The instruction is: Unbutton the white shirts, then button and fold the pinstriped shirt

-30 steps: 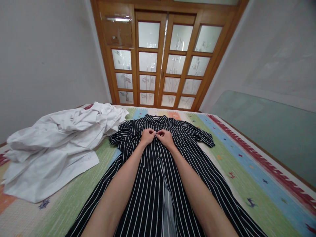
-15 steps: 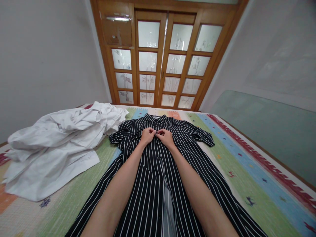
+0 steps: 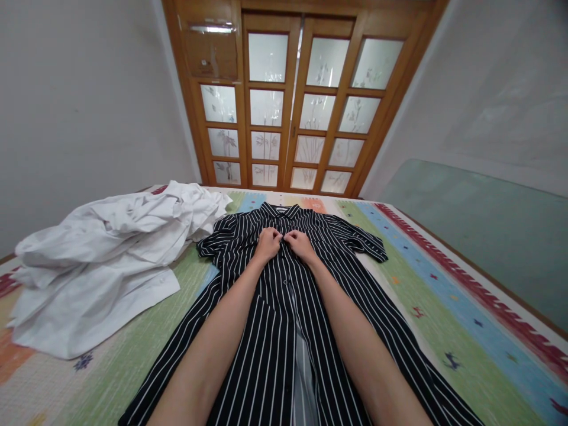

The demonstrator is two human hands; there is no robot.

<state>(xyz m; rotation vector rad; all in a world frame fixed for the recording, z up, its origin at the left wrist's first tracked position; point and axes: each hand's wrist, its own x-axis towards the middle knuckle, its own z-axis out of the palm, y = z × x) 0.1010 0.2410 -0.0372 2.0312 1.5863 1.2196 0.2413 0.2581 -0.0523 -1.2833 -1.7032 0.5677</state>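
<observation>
A black shirt with white stripes [image 3: 252,349] lies face up, collar at the far end and short sleeves spread to the sides. My left hand [image 3: 268,244] pinches the front edge at chest height, left of the button line. Close beside it, my right hand [image 3: 300,245] pinches the other side of the front. The fingertips of both hands nearly meet, and whatever small part lies between them is hidden. Below my hands the front parts into a gap that shows the grey-looking inside of the shirt.
A crumpled white shirt [image 3: 110,260] lies to the left. Beneath everything is a colourful patterned cover [image 3: 426,296] with green, blue and red bands. A pale green board [image 3: 479,225] stands along the right, and wooden doors with glass panes [image 3: 284,106] are at the back.
Both hands have shifted very slightly, staying at the same part of the shirt front, and their fingertips are a little further apart. The shirts lie as before.
</observation>
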